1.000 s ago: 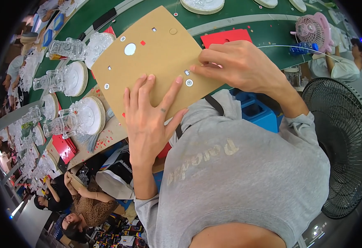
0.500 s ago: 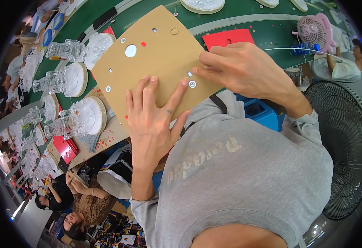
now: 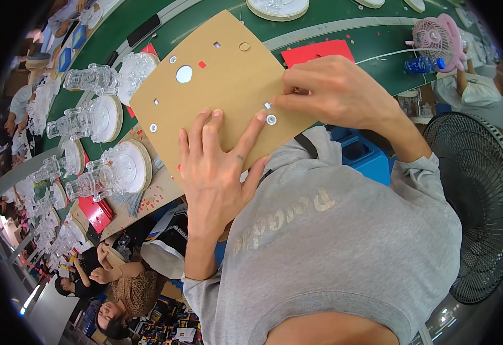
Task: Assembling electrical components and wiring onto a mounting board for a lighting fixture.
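A brown cardboard sheet (image 3: 228, 80) lies tilted in front of me, with a large round hole, small rectangular slots and several pale rings on it. My left hand (image 3: 214, 172) rests flat on its near part, fingers spread, the index fingertip beside a small slot (image 3: 267, 106) and a white ring (image 3: 271, 119). Over the sheet's right side, my right hand (image 3: 337, 95) is closed in a pinch, thumb and index finger at that slot. Whatever lies between those fingertips is too small or hidden to make out. A small red piece (image 3: 202, 64) shows near the round hole.
Clear plastic pieces on white round bases (image 3: 130, 165) line the green table's left side. Red sheets (image 3: 319, 52) lie behind my right hand. A pink fan (image 3: 433, 37) and blue-capped bottle (image 3: 424, 65) stand far right; a black fan (image 3: 472, 207) is beside me. Other people sit at left.
The view has shifted slightly, so the sheet and left hand appear a little lower and to the right. My right hand's pinching fingers have moved slightly at the slot.
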